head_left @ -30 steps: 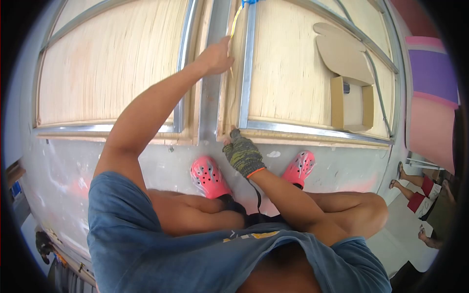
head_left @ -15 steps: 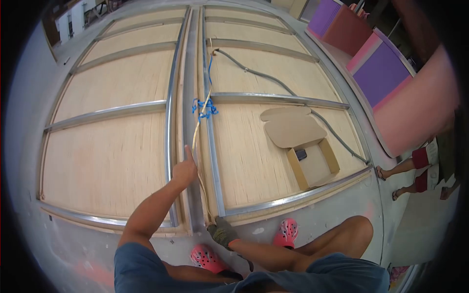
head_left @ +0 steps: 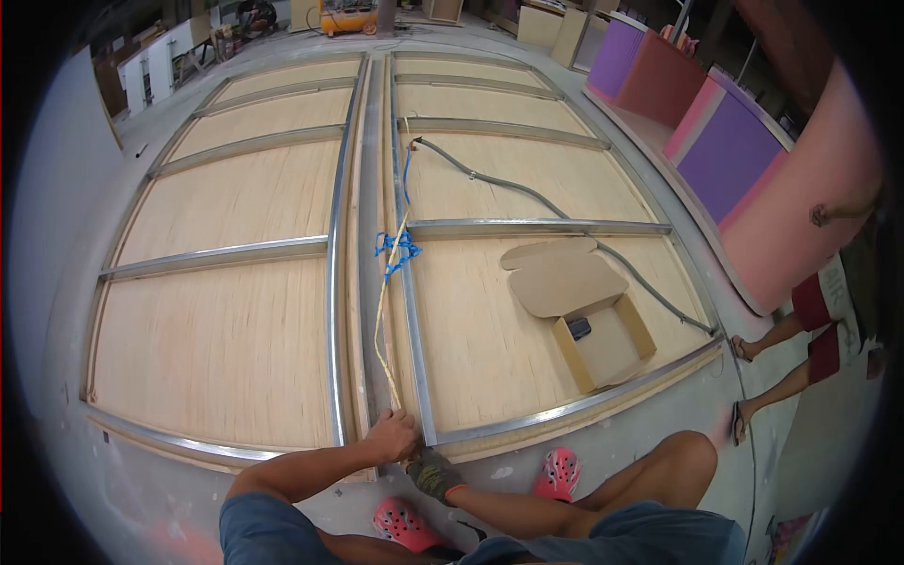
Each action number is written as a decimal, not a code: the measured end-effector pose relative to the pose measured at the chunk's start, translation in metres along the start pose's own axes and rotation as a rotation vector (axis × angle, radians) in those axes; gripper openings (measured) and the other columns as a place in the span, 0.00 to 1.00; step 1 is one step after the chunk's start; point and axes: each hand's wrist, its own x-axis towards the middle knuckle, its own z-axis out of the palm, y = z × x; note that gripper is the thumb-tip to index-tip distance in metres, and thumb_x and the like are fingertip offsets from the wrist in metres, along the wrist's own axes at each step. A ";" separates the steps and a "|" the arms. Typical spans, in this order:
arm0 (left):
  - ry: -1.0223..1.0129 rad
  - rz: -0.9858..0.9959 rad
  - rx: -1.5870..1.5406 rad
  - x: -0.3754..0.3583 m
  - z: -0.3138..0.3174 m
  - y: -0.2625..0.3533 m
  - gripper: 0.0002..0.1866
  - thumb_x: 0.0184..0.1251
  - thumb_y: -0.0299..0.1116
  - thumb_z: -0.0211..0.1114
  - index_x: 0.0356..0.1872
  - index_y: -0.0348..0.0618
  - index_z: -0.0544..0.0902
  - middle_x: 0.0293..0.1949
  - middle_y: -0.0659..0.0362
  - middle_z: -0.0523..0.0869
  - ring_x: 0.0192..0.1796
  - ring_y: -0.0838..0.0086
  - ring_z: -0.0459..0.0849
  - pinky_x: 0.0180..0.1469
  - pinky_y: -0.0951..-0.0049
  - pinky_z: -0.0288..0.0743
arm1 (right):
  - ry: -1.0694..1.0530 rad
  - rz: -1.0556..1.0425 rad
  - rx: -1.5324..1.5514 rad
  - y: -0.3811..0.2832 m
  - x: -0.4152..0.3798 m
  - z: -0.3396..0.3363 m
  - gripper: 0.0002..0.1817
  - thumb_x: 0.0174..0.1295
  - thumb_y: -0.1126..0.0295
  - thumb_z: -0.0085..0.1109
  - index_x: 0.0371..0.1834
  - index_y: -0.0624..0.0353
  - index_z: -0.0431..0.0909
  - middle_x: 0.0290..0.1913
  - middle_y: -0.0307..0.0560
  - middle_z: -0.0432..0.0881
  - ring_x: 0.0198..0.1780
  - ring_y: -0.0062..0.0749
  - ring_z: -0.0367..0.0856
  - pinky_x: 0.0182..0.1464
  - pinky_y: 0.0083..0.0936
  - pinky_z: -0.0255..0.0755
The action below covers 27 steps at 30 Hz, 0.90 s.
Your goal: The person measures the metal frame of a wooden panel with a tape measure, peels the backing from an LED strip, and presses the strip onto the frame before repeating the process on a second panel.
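A thin pale yellow strip [head_left: 380, 344] runs down the channel between two framed panels, with a tangle of blue cord [head_left: 398, 247] around it higher up. At the strip's near end, my bare left hand [head_left: 394, 434] is closed on it with bent fingers. My right hand [head_left: 434, 475], in a dark green work glove, is closed right beside it at the panels' near edge, where the strip ends. The right fingertips are partly hidden by the left hand.
Metal studs frame the plywood panels [head_left: 212, 348]. An open cardboard box [head_left: 617, 341] with a small black item and a grey conduit [head_left: 527, 193] lie on the right panel. Another person's legs [head_left: 777, 367] are at the right, by pink and purple counters [head_left: 730, 141]. An orange machine [head_left: 348, 19] stands at the back.
My left hand has come down along the strip from higher up, its extended finger now bent, to beside my right hand. The view has tilted up. The person at right has shifted.
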 end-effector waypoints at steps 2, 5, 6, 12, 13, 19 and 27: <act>0.012 0.009 -0.001 0.000 0.007 0.000 0.11 0.60 0.41 0.64 0.33 0.46 0.88 0.41 0.54 0.84 0.52 0.59 0.80 0.55 0.52 0.69 | 0.017 -0.134 -0.148 0.011 0.001 0.009 0.16 0.73 0.60 0.50 0.43 0.61 0.83 0.44 0.66 0.86 0.48 0.64 0.85 0.54 0.55 0.77; -0.025 0.006 -0.017 0.001 0.001 0.001 0.12 0.59 0.42 0.65 0.34 0.45 0.88 0.40 0.53 0.84 0.52 0.57 0.80 0.54 0.49 0.68 | 0.004 -0.160 -0.195 0.016 0.005 0.019 0.14 0.73 0.62 0.49 0.43 0.58 0.83 0.45 0.61 0.85 0.46 0.59 0.84 0.50 0.57 0.74; -0.071 -0.005 -0.033 0.004 -0.001 0.002 0.13 0.59 0.42 0.66 0.34 0.45 0.89 0.41 0.53 0.85 0.52 0.56 0.80 0.56 0.48 0.68 | 0.009 -0.154 -0.193 0.020 0.004 0.020 0.14 0.73 0.62 0.49 0.43 0.58 0.83 0.45 0.61 0.85 0.46 0.59 0.84 0.50 0.57 0.74; -0.254 -0.031 -0.033 0.009 -0.017 0.007 0.15 0.62 0.43 0.64 0.38 0.46 0.93 0.47 0.51 0.87 0.59 0.58 0.80 0.63 0.47 0.65 | -0.076 -0.186 -0.330 -0.004 -0.002 -0.006 0.15 0.71 0.63 0.51 0.42 0.61 0.84 0.42 0.64 0.87 0.46 0.58 0.87 0.51 0.51 0.78; -0.254 -0.030 -0.035 0.009 -0.017 0.007 0.15 0.62 0.43 0.64 0.38 0.46 0.93 0.47 0.51 0.87 0.59 0.58 0.80 0.63 0.47 0.65 | 0.003 -0.053 -0.200 -0.024 -0.008 -0.024 0.14 0.71 0.63 0.51 0.43 0.61 0.84 0.43 0.63 0.88 0.46 0.57 0.87 0.51 0.51 0.78; -0.385 0.047 -0.009 0.017 -0.019 0.006 0.18 0.63 0.45 0.64 0.41 0.43 0.92 0.51 0.50 0.86 0.62 0.57 0.78 0.65 0.45 0.64 | -0.055 0.042 0.187 0.080 0.026 0.091 0.14 0.72 0.63 0.51 0.44 0.60 0.84 0.44 0.61 0.88 0.47 0.53 0.88 0.50 0.49 0.78; -0.502 0.091 -0.043 0.025 -0.038 0.002 0.13 0.66 0.44 0.66 0.49 0.69 0.93 0.54 0.50 0.84 0.64 0.54 0.78 0.64 0.43 0.66 | 0.104 0.329 0.788 0.094 0.018 0.113 0.07 0.77 0.66 0.53 0.40 0.52 0.77 0.27 0.43 0.79 0.23 0.33 0.79 0.25 0.31 0.74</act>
